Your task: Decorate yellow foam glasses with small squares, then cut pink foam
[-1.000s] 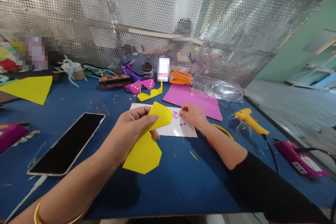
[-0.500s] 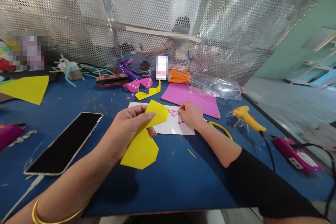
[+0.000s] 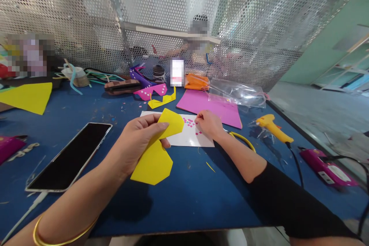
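Note:
My left hand is closed around a yellow glasses-shaped foam cutout, thumb on top, holding it above the blue table. Beyond it lies a white sheet with small pink squares and a few light-blue bits scattered on it. At the sheet's right side my right hand is low over the squares, fingers pinched together. Whatever sits between those fingertips is hidden. Yellow glasses with folded-up arms and pink glasses with white squares stand behind the sheet.
A pink-purple foam sheet lies behind my right hand. To the right are a yellow glue gun and a magenta power strip with cables. A phone charges at left. A perforated metal screen borders the back.
Both hands stay almost in place, the left still holding the yellow cutout and the right still pinched over the pink squares. The whole view has shifted very slightly.

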A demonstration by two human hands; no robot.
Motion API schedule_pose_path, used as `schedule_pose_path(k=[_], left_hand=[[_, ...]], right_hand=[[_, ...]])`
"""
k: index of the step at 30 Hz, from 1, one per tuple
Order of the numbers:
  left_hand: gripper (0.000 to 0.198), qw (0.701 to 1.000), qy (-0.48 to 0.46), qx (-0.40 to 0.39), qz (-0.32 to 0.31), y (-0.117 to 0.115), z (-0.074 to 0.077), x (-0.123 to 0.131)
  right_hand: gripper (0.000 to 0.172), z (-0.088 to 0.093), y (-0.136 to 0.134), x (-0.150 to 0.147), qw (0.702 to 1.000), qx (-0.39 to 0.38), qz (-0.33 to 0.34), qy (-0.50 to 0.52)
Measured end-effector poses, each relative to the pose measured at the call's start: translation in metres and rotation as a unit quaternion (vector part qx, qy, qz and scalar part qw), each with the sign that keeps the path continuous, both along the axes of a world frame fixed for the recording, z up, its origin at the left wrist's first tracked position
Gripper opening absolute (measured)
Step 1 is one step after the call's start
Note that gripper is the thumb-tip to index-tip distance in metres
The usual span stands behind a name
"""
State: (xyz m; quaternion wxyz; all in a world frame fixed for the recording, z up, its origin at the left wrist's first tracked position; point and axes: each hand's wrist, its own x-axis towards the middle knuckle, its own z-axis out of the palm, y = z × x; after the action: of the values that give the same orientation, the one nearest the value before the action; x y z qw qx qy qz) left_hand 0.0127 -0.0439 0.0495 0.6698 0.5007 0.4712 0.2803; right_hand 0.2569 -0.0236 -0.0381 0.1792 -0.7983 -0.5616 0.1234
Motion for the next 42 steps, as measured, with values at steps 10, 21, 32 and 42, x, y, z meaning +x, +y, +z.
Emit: schedule_pose_path(k=[10,21,32,42], left_hand=[[0.044,0.999,-0.013,-0.005,-0.031,-0.003,-0.004,0.000],[0.013,0.998,-0.023,0.017,-0.064,-0.011,-0.010,0.011],[0.043,0.991,0.009,0.133,-0.025,-0.010,-0.019,0.011],[0.026,0.983,0.008,0.181,-0.023,-0.009,-0.026,0.011]], right_hand=[[0.013,0.028,-0.011,0.001,0.969,0.127,0.020,0.211],[0.008,0.070,-0.075,-0.056,0.903,0.231,0.137,0.334],[0.009,0.057,-0.079,-0.066,0.925,0.249,0.112,0.265],[0.014,0.054,-0.069,-0.055,0.881,0.195,0.134,0.408]])
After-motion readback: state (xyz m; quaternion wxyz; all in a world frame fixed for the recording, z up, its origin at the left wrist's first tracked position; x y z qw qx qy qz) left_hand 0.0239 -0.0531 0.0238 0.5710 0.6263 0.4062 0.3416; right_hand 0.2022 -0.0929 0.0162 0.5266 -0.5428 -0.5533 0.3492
